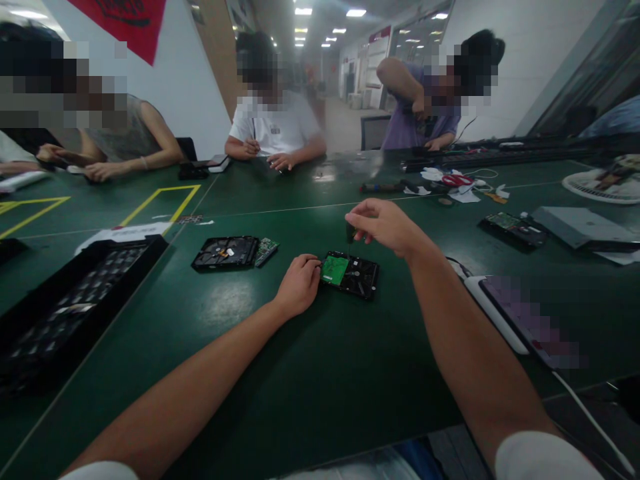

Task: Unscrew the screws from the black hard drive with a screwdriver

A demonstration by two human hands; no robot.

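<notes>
A black hard drive (361, 277) with a green circuit board (335, 269) facing up lies on the green table. My left hand (300, 285) is closed on the drive's left edge. Above the drive, my right hand (383, 227) pinches the dark handle of a small screwdriver (349, 233), whose thin shaft points down at the right border of the green board. To the left lies another black drive (226, 253), with a loose circuit board (266, 251) beside it.
A long black tray (150, 257) stands at the left. A white power strip (500, 317) with a cable lies at the right, beyond it a drive (515, 230) and a grey metal box (585, 227). Red scissors (457, 180) lie farther back. Three people sit across the table.
</notes>
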